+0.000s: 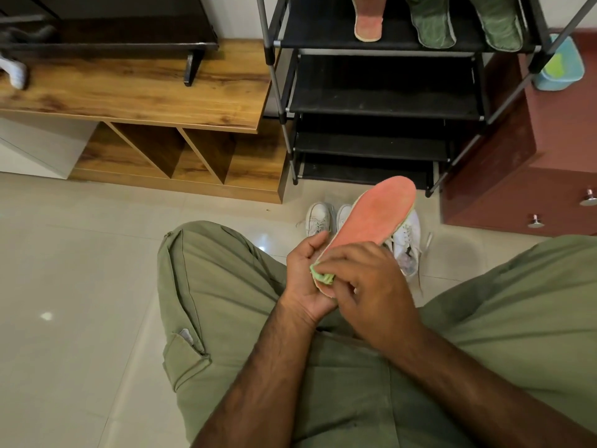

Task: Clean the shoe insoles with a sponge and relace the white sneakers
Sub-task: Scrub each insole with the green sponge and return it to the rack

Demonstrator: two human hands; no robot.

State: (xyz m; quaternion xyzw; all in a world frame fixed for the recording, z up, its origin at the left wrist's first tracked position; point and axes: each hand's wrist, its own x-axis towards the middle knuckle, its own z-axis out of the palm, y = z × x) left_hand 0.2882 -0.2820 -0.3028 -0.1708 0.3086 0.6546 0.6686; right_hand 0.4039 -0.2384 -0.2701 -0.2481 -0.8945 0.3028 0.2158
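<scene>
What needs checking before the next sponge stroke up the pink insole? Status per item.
1. Left hand grip on the pink insole: ok, held at the heel end, toe end raised above the white sneakers.
2. Sponge on the insole: ok, the right hand presses it at the heel end.
3. Path toward the toe: ok, nothing lies on that surface.
4. Sponge damp: cannot tell.
5. Other insoles on the rack's top shelf cleaned: cannot tell.
6. Sneakers relaced: cannot tell, partly hidden behind the insole.
</scene>
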